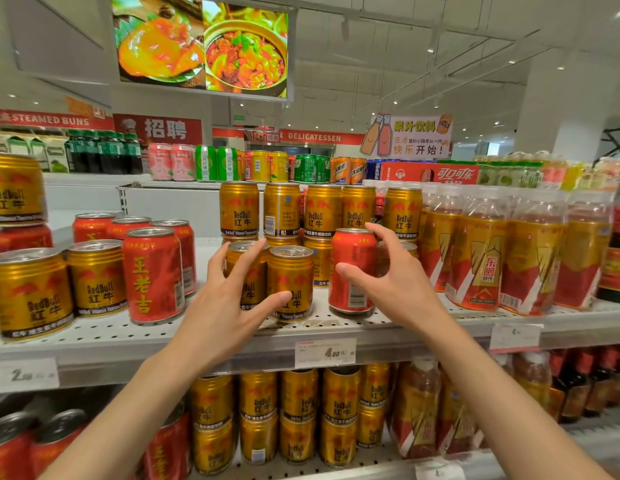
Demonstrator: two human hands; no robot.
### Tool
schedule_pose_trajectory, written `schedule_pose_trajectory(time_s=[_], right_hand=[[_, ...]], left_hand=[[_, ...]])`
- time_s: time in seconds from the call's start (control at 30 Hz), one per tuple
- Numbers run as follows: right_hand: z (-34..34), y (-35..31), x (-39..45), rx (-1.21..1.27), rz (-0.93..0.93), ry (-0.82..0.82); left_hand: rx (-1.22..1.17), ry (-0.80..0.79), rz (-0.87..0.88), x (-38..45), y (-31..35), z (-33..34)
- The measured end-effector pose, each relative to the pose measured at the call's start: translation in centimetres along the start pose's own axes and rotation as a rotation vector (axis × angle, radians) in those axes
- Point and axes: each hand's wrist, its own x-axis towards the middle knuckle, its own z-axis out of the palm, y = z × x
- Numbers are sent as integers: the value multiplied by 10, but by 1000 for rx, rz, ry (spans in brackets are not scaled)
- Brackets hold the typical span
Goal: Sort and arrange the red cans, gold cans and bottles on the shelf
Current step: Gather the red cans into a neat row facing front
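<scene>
Two gold cans stand side by side at the shelf's (232, 332) front, one to the left (247, 271) and one to the right (290, 282). My left hand (228, 303) is spread against them with straight fingers: thumb on the right can's front, fingertips at the left can's top. Just to the right stands a red can (351, 271). My right hand (391, 282) curls round it, thumb on its front and fingers behind its right side. Behind are stacked gold cans (322, 209). Shrink-wrapped amber bottles (481, 258) fill the right. More red cans (152, 275) and gold cans (97, 275) stand mixed at the left.
A dark bottle (618, 258) stands at the far right edge. The lower shelf holds stacked gold cans (298, 410), bottles (419, 410) and red cans (10, 445). A price tag (325, 353) hangs on the shelf's front rail. Assorted drink cans (260, 166) line the top shelf.
</scene>
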Motion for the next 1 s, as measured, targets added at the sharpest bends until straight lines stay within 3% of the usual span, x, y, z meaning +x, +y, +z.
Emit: schedule_pose_trajectory(time_s=[0.77, 0.93, 1.0], right_hand=[[-67, 32, -39, 127, 57, 62], [-67, 33, -46, 249, 90, 57], [-62, 35, -49, 319, 105, 37]], left_hand=[[82, -55, 36, 33, 45, 61], [-30, 179, 151, 11, 43, 50], [-105, 192, 192, -3, 49, 46]])
